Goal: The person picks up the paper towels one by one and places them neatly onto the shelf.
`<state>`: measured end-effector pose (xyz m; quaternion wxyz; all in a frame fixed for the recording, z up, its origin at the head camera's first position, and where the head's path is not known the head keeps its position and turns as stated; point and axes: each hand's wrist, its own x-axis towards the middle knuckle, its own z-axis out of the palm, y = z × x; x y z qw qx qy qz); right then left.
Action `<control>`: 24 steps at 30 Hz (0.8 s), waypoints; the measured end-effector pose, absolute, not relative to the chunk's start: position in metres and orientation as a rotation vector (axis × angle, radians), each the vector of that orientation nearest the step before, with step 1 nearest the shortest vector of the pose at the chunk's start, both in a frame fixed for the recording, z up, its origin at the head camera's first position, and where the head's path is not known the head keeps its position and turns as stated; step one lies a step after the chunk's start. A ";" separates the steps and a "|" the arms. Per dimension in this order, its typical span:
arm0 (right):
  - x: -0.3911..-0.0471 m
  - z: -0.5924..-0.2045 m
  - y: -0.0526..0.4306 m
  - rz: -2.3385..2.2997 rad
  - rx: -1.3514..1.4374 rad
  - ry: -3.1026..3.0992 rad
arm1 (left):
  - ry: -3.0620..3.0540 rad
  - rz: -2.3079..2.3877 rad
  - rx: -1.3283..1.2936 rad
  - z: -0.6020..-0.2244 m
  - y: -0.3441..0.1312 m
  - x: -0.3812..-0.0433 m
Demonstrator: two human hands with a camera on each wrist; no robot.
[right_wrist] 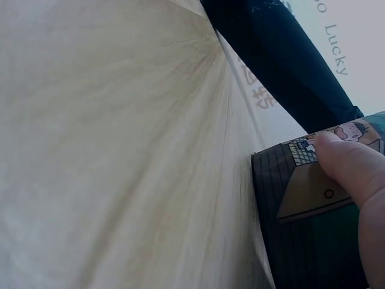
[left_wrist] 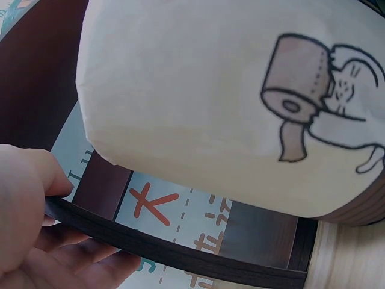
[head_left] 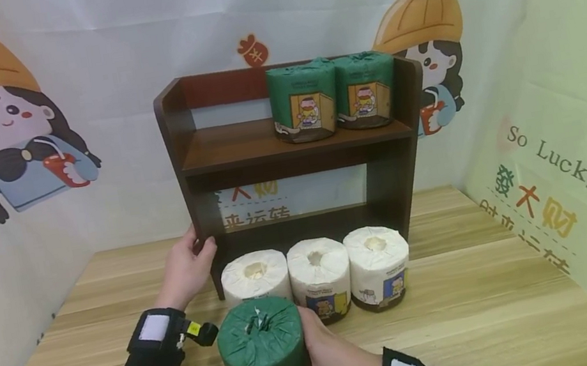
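Head view: green roll (head_left: 263, 350) held off the shelf's (head_left: 234, 144) front left corner by the right hand (head_left: 337, 357), opened only to the roll's width and curled round its side, thumb on front, seemingly so it is kept upright; contact with the table (head_left: 494, 305) cannot be told. The shelf's left edge is pinched by the left hand (head_left: 185, 269), probably for steadiness. White rolls (head_left: 320, 274) are lined along the front edge, upper rolls (head_left: 304, 94) paired at the right end, perhaps for tidiness.
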<state>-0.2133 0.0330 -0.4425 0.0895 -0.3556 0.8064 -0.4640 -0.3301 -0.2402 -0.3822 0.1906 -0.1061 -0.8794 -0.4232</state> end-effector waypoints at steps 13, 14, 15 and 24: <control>-0.214 -0.445 0.035 -1.510 -1.082 2.309 | -2.480 -1.191 -0.297 -0.381 -0.239 -0.330; -0.214 -0.445 0.035 -1.517 -1.084 2.298 | -2.481 -1.190 -0.299 -0.381 -0.239 -0.330; -0.214 -0.445 0.036 -1.523 -1.085 2.290 | -2.482 -1.190 -0.300 -0.381 -0.239 -0.330; -0.213 -0.446 0.035 -1.550 -1.168 2.299 | -2.466 -1.201 -0.309 -0.382 -0.240 -0.330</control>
